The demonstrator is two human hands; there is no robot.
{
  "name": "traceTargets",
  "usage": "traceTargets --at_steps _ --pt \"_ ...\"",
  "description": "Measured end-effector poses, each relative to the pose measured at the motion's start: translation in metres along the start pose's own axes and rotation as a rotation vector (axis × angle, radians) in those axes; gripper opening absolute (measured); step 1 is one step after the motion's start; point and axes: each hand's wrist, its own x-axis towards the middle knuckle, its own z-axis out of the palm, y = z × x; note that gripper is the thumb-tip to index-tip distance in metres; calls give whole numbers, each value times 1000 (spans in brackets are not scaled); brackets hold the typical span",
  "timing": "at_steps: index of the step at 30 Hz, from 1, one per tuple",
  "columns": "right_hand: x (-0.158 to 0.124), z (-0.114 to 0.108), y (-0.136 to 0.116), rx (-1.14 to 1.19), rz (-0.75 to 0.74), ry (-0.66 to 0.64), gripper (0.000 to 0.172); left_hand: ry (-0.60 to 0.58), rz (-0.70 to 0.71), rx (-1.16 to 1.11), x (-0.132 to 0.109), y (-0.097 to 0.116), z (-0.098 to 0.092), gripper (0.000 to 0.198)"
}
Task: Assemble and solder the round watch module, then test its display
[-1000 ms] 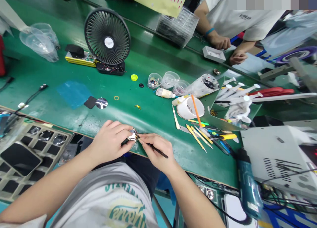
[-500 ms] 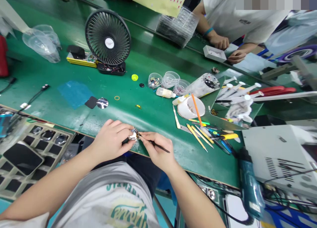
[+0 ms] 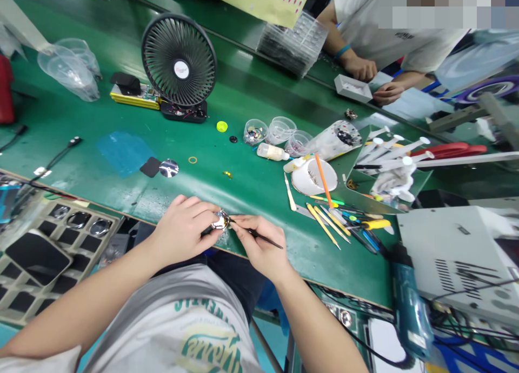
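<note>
Fingers of your left hand (image 3: pixel 184 227) pinch a round metal piece (image 3: pixel 220 220) just above the near edge of the green surface (image 3: pixel 194 140), in the head view. They cover its left part, so you cannot make out its whole outline. Your right hand (image 3: pixel 261 243) pinches a slim dark tool (image 3: pixel 265 238), fingers pressed together around it. Its tip sits by the right side of the metal piece, too small to tell whether the two touch.

Beyond your hands, one clear cup (image 3: pixel 265 130) holds small mixed parts. Beside it is a second cup (image 3: pixel 283 128), whose inside is hard to read, and a third cup (image 3: pixel 288 147) with small pinkish bits. To their right, a speckled cylinder (image 3: pixel 328 141) has dark matter at its mouth. The white cup (image 3: pixel 300 187) nearer you contains fine greyish bits, and an orange stick (image 3: pixel 323 181) lies across its rim.

At your lower left, the compartment tray (image 3: pixel 105 241) runs out of the picture. It holds shiny metal rings (image 3: pixel 78 220), and a black-faced slab (image 3: pixel 38 258) covers some compartments. Across from you, pixel blocks hide part of a co-worker, whose hands are at a white box (image 3: pixel 353 88) with pale, indistinct contents.
</note>
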Motion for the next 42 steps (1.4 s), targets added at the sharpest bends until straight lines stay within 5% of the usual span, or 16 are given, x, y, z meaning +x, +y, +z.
traceTargets --at_steps 10,15,28,42 --pt "-3 -6 11 88 126 -33 12 -10 -23 -4 -1 0 2 16" --pt "3 -6 8 25 58 -99 13 8 -24 -7 -1 1 1 15" --pt "4 1 7 116 187 -25 2 -16 -14 -22 0 -1 1 18" --pt "26 11 1 185 477 84 31 -72 -24 -6 0 -1 -1 20"
